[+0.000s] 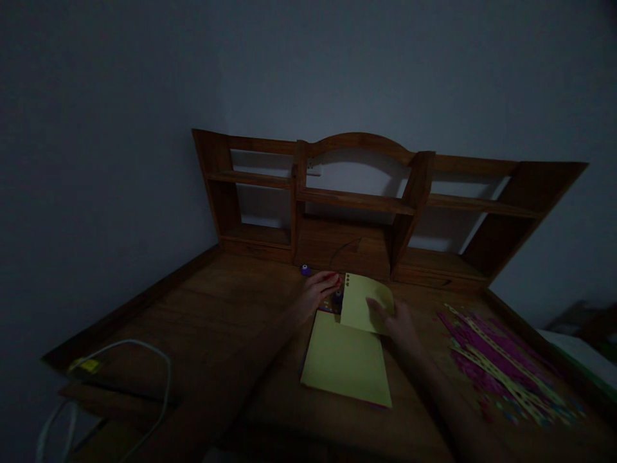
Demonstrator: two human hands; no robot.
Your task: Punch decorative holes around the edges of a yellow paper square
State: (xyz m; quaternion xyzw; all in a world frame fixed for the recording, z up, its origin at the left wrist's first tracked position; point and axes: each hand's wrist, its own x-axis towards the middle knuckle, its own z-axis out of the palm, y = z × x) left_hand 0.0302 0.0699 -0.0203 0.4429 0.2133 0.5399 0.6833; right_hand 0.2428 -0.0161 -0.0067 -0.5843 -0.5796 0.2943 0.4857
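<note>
My right hand (393, 318) grips the right side of a yellow paper sheet (364, 299), thumb on top. Several small dark cut-outs run down the sheet's upper left edge. My left hand (315, 292) is at that left edge, its fingers closed around something small and reddish (340, 280), mostly hidden. Below the fingers a small dark purple object (338, 296) stands by the sheet. A stack of yellow paper (347, 363) lies flat nearer to me, partly under the held sheet. Behind my left hand is a small purple object with a white top (305, 270).
A wooden shelf unit (354, 200) stands along the back of the desk (216, 308). On the right lies a pile of magenta and yellow punched paper strips (501, 360). A white cable (166, 373) loops at the front left, beside a bright yellow item (89, 366). The light is dim.
</note>
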